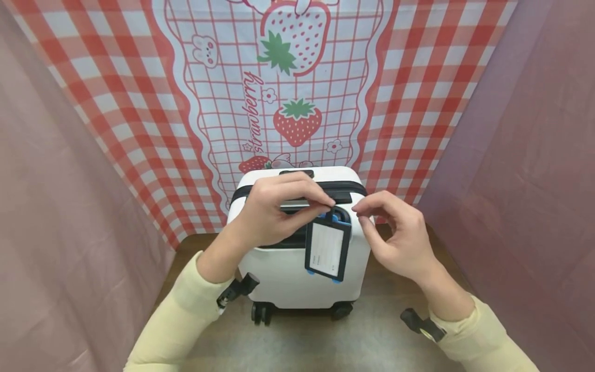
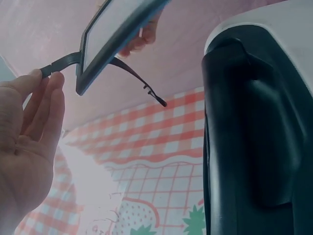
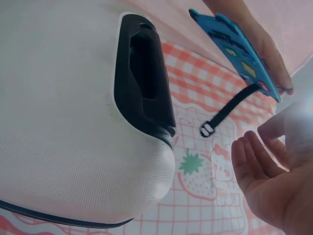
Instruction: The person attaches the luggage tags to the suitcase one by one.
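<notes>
A luggage tag [image 1: 327,248] with a black frame and white card hangs in front of a white suitcase [image 1: 288,279]. My left hand [image 1: 279,209] pinches one end of its black strap [image 2: 66,62] between thumb and fingertips. The other strap end dangles loose, with a small buckle [image 3: 207,129] on it in the right wrist view. The tag's blue back carries small coloured shapes there. My right hand [image 1: 400,232] hovers just right of the tag, fingers loosely bent, thumb and fingertips apart, holding nothing. A black side handle [image 3: 142,73] is set into the suitcase.
The suitcase stands on black wheels [image 1: 341,310] on a brown tabletop [image 1: 316,346]. Behind it hangs a red-and-white checked strawberry cloth [image 1: 297,124]. Pink curtains [image 1: 525,181] close off both sides. A small black device is strapped to each sleeve.
</notes>
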Demonstrator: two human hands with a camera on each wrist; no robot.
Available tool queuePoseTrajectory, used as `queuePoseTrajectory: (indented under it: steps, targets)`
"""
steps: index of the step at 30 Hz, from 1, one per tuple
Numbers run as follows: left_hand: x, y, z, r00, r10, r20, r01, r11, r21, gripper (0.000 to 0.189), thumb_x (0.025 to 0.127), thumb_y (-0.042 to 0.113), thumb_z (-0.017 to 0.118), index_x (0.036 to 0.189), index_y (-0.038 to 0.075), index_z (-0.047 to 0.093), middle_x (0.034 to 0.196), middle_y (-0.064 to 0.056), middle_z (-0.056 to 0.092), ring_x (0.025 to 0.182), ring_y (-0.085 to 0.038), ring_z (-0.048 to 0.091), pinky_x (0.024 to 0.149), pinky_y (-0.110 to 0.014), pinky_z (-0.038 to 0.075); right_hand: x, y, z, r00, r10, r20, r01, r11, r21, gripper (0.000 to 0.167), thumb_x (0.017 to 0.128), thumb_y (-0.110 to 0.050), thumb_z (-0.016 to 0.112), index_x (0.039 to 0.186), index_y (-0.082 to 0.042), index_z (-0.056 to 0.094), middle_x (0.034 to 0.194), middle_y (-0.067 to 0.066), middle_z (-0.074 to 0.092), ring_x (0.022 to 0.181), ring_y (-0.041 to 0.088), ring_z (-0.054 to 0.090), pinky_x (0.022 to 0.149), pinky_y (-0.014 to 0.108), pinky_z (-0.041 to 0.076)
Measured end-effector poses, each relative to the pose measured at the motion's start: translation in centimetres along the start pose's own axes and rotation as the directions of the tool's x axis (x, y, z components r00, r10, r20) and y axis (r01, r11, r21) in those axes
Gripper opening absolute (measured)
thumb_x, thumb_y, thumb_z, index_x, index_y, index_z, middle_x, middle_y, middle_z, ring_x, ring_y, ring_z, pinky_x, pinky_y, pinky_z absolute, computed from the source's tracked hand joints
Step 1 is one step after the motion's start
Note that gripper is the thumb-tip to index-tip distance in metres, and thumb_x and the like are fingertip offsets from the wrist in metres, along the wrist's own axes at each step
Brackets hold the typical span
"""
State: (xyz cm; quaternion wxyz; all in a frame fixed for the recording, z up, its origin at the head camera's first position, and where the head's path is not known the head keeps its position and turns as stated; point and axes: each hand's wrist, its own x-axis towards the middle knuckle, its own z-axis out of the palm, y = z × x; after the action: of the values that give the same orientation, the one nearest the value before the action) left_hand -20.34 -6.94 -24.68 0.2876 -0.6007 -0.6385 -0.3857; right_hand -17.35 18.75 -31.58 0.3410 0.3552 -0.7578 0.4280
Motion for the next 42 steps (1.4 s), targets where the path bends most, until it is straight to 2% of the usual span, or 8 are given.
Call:
queuePoseTrajectory:
  steps: [2, 9, 13, 16, 24, 29, 36, 42]
  targets:
    - [0.1, 0.0, -0.1, 1.0, 0.011, 0.005, -0.011, 1.0, -0.024, 0.023, 0.083, -0.007, 0.085, 0.103, 0.002, 0.078, 0.096, -0.008, 0.078, 0.085, -0.014, 0.072, 0.076, -0.028, 0.061, 0.1, 0.1, 0.1, 1.0, -0.02, 0.013, 0.02, 1.0, -0.01, 0.032, 0.083, 0.014, 0.073, 0.113, 0.0, 0.071, 0.111, 0.012, 0.075, 0.096, 0.008, 0.068, 0.085, 0.012, 0.056]
    - [0.4, 0.0, -0.4, 0.999, 0.025, 0.028, -0.023, 0.997, -0.067, 0.024, 0.083, -0.009, 0.083, 0.104, 0.001, 0.078, 0.097, -0.009, 0.078, 0.085, -0.014, 0.071, 0.076, -0.028, 0.061, 0.3, 0.5, 0.4, 0.992, -0.106, 0.065, 0.108, 0.994, -0.03, 0.036, 0.087, 0.005, 0.071, 0.122, -0.002, 0.071, 0.135, 0.014, 0.072, 0.126, 0.014, 0.068, 0.069, 0.012, 0.045]
    - [0.3, 0.0, -0.5, 0.999, 0.024, 0.035, -0.022, 0.997, -0.078, 0.025, 0.083, -0.009, 0.083, 0.104, 0.001, 0.077, 0.098, -0.01, 0.078, 0.085, -0.014, 0.071, 0.076, -0.028, 0.061, 0.4, 0.6, 0.9, 0.988, -0.118, 0.102, 0.119, 0.993, -0.006, 0.041, 0.086, 0.01, 0.07, 0.124, -0.003, 0.071, 0.136, 0.014, 0.072, 0.131, 0.016, 0.067, 0.091, 0.01, 0.052]
    - [0.3, 0.0, -0.5, 0.999, 0.032, 0.034, -0.029, 0.996, -0.085, 0.025, 0.082, -0.01, 0.083, 0.104, 0.0, 0.077, 0.098, -0.01, 0.078, 0.085, -0.015, 0.071, 0.076, -0.028, 0.061, 0.4, 0.6, 1.3, 0.986, -0.106, 0.127, 0.106, 0.994, 0.007, 0.044, 0.085, 0.011, 0.074, 0.125, -0.005, 0.07, 0.136, 0.014, 0.072, 0.133, 0.015, 0.066, 0.112, 0.017, 0.049]
    - [0.3, 0.0, -0.5, 0.999, 0.03, 0.023, -0.028, 0.995, -0.092, 0.028, 0.079, -0.012, 0.084, 0.104, -0.001, 0.077, 0.098, -0.011, 0.078, 0.084, -0.015, 0.07, 0.074, -0.027, 0.061, 0.7, 1.0, 2.0, 0.985, -0.084, 0.148, 0.08, 0.996, 0.032, 0.035, 0.096, -0.018, 0.078, 0.127, -0.005, 0.069, 0.137, 0.013, 0.071, 0.13, 0.017, 0.064, 0.116, 0.019, 0.046]
    - [0.3, 0.0, -0.5, 0.999, 0.029, 0.025, -0.026, 0.994, -0.103, 0.028, 0.079, -0.012, 0.085, 0.104, -0.001, 0.077, 0.098, -0.011, 0.078, 0.084, -0.015, 0.071, 0.075, -0.027, 0.062, 0.8, 1.1, 2.4, 0.989, -0.078, 0.129, 0.076, 0.997, 0.017, 0.036, 0.089, -0.006, 0.081, 0.123, -0.004, 0.07, 0.132, 0.014, 0.072, 0.126, 0.021, 0.064, 0.115, 0.017, 0.046]
    - [0.2, 0.0, -0.8, 0.999, 0.024, 0.023, -0.021, 0.992, -0.122, 0.026, 0.081, -0.012, 0.083, 0.103, -0.001, 0.077, 0.097, -0.012, 0.078, 0.086, -0.016, 0.072, 0.077, -0.028, 0.063, 0.9, 1.2, 2.6, 0.993, -0.078, 0.085, 0.078, 0.997, 0.0, 0.016, 0.093, -0.001, 0.076, 0.109, -0.005, 0.074, 0.118, 0.012, 0.076, 0.12, 0.023, 0.068, 0.114, 0.019, 0.048]
    - [0.0, -0.1, -1.3, 1.0, -0.005, 0.011, 0.007, 0.991, -0.134, 0.026, 0.081, -0.015, 0.081, 0.103, -0.001, 0.076, 0.094, -0.012, 0.077, 0.083, -0.015, 0.071, 0.078, -0.028, 0.065, 1.0, 1.3, 2.6, 0.994, -0.095, 0.061, 0.094, 0.995, 0.014, 0.024, 0.086, 0.012, 0.076, 0.102, -0.005, 0.075, 0.108, 0.012, 0.077, 0.11, 0.025, 0.07, 0.11, 0.019, 0.051]
